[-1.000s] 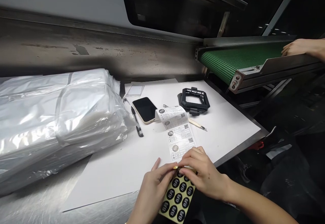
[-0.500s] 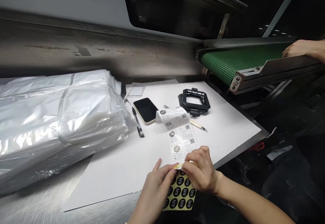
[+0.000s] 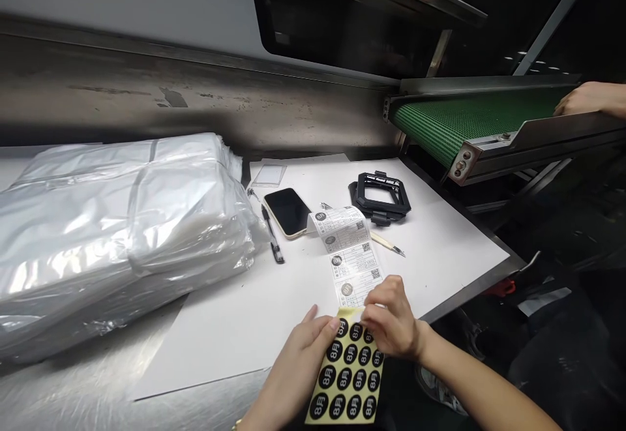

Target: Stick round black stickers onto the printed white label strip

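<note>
A yellow sheet of round black stickers lies tilted at the bottom centre. My left hand pinches its upper left edge, thumb on top. Across the sheet's upper right part, my right hand has its fingers closed together; whatever is between them is too small to make out. Just beyond both hands, a strip of printed white labels rests on the white paper, its far end curling up. Some of its labels carry a round sticker.
Plastic-wrapped bags fill the left. Beyond the labels are a phone, a pen, a craft knife and a black frame. Another person's hand rests by the green conveyor.
The sticker sheet has flattened out, so its top rows now show. My right hand has shifted slightly right of my left. The view has turned a little to the left.
</note>
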The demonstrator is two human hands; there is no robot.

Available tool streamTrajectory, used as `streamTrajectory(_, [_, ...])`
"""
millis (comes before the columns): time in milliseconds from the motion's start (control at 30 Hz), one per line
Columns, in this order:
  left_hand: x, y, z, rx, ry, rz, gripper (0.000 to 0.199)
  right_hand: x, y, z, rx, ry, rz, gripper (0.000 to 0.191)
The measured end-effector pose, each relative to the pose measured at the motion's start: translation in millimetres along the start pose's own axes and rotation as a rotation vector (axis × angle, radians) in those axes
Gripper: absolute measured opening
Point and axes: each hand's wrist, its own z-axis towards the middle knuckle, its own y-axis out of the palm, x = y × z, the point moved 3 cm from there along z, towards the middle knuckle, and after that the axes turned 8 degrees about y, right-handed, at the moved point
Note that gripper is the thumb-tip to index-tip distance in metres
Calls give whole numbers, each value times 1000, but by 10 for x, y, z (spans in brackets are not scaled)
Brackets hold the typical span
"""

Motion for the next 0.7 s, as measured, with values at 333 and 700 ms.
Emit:
streamTrajectory(333, [-116, 257, -228, -131, 693, 911, 24, 270, 26, 105, -449, 636, 311, 11])
streamTrajectory(700, [13, 358, -92, -81, 612, 1167, 19, 512, 342, 535, -374, 789, 181, 9])
